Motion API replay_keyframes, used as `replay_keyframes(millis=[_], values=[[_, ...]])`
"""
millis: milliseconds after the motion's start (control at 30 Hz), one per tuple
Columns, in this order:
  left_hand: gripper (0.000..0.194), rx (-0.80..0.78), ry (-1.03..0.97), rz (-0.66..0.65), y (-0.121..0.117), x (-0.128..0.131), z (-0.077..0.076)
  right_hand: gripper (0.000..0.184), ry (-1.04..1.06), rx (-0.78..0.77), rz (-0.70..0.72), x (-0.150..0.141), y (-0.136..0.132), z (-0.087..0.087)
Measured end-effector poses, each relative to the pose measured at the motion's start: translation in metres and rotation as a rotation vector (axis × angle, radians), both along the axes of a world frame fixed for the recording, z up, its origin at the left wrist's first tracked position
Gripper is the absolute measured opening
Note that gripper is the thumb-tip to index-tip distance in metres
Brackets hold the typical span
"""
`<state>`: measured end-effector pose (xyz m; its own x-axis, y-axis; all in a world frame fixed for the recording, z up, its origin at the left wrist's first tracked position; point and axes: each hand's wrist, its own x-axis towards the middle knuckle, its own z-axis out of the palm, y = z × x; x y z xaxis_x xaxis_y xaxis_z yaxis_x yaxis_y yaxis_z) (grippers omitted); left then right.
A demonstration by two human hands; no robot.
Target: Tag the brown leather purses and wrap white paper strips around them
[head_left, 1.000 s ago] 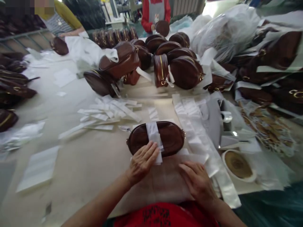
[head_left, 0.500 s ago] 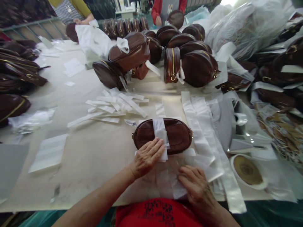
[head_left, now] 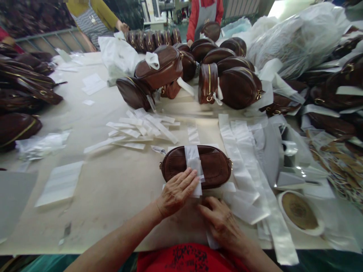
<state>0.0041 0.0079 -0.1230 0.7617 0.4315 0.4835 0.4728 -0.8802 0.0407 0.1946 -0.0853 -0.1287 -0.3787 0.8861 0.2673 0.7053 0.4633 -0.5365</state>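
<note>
A small oval brown leather bag (head_left: 215, 164) lies on the table in front of me, with a translucent white band (head_left: 192, 152) across its middle. My left hand (head_left: 178, 189) rests flat on the bag's front, its stretched fingers pressing on the lower end of that band. Just below the bag's near edge, my right hand (head_left: 221, 219) is closed with curled fingers. A translucent plastic strip (head_left: 211, 240) shows beneath it; the hand covers most of it, and the grip itself is partly hidden.
Loose white strips (head_left: 141, 126) lie beyond the bag, and long plastic strips (head_left: 246, 162) to its right. A tape roll (head_left: 299, 210) and a tape dispenser (head_left: 289, 158) are farther right. Finished-looking brown bags (head_left: 241, 87) stand behind. Two co-workers (head_left: 205, 17) are across the table.
My right hand has moved left, closer to the bag's middle, and the plastic under it has shifted. My left hand stays on the band. The view has tilted slightly.
</note>
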Motion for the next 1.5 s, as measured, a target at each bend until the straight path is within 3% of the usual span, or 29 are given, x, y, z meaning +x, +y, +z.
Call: replay_keyframes(millis=[167,300,500,633,833,1000,1233,1500], values=[[0.035,-0.007,-0.032,0.007,0.000,0.001,0.001,0.024,0.147,0.193,-0.029,-0.005,0.000,-0.008],[0.035,-0.020,-0.043,0.001,-0.001,0.002,0.004,0.025,0.122,0.345,0.027,-0.001,-0.002,0.001],[0.035,0.045,0.037,0.002,-0.002,0.005,0.006,0.028,0.071,0.503,-0.009,-0.003,0.009,0.016],[0.037,-0.006,0.016,-0.010,-0.002,0.003,0.006,0.023,0.073,0.472,-0.018,-0.004,0.023,0.014],[0.052,-0.332,0.037,-0.155,0.005,-0.012,0.026,0.025,0.038,0.467,0.004,-0.002,0.030,0.006],[0.039,-0.475,0.072,-0.152,0.013,-0.015,0.038,0.024,0.039,0.489,0.009,0.000,0.030,0.002],[0.034,-0.305,-0.094,-0.070,0.012,-0.004,0.016,0.021,0.025,0.483,0.019,0.001,0.028,-0.002],[0.032,-0.187,-0.055,-0.015,0.003,0.001,0.010,0.030,0.049,0.443,0.070,-0.003,0.006,0.004]])
